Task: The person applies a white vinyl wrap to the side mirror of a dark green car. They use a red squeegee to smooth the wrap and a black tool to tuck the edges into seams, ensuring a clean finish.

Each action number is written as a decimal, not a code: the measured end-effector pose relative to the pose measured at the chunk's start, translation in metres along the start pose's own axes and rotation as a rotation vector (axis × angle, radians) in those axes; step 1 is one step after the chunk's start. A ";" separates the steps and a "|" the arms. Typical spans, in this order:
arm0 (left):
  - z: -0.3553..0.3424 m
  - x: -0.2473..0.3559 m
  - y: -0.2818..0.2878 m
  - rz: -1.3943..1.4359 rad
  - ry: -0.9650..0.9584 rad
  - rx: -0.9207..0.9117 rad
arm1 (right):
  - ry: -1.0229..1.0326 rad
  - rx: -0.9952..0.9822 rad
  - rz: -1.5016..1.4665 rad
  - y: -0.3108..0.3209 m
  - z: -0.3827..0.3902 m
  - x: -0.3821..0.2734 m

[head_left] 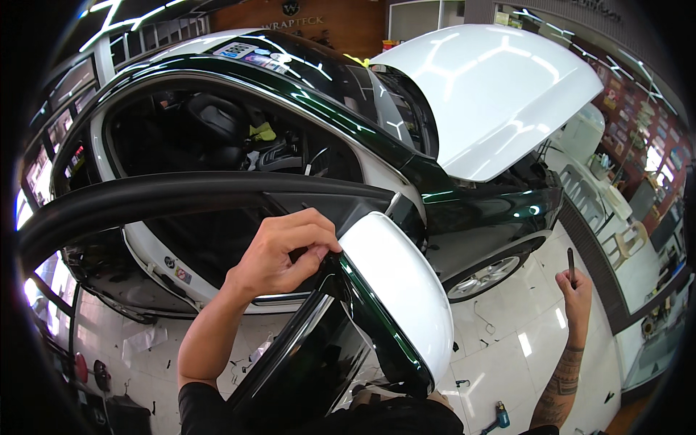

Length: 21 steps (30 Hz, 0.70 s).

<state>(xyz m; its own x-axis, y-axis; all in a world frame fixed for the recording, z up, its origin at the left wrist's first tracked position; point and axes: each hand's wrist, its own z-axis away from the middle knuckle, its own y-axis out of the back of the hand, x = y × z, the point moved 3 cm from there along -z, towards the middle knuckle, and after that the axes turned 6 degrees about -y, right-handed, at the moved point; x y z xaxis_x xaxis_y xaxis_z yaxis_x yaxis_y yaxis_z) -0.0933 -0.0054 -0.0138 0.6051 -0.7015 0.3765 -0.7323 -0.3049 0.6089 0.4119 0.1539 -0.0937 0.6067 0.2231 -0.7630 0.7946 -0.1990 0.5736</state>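
My left hand (284, 250) grips the edge of dark green film at the inner side of a white side mirror (402, 286) on the open car door (181, 196). Its fingers pinch the film where the mirror meets the door frame. My right hand (576, 290) is raised off to the right, away from the car, holding a thin dark pen-like tool (570, 262) upright. The mirror housing is white with a dark green strip (377, 319) along its rim.
The car (290, 80) has a dark green body, a white raised bonnet (500, 87) and a front wheel (486, 275). White tiled floor (507, 355) carries film scraps and a small blue tool (502, 416). Shelves and benches line the right wall.
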 end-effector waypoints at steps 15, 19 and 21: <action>-0.031 0.018 -0.006 0.080 -0.083 -0.325 | -0.143 -0.014 -0.053 -0.003 0.036 0.042; -0.039 0.027 -0.010 0.033 -0.155 -0.331 | -0.202 0.008 -0.069 0.002 0.049 0.058; -0.038 0.007 0.000 -0.034 -0.079 -0.304 | -0.241 0.009 -0.099 0.005 0.058 0.066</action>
<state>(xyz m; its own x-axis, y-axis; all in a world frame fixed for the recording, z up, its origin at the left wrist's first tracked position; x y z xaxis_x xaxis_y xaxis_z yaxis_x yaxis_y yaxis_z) -0.0770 0.0147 0.0154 0.5932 -0.7454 0.3040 -0.5780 -0.1314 0.8054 0.4547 0.1125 -0.1580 0.5018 0.0081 -0.8649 0.8490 -0.1957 0.4908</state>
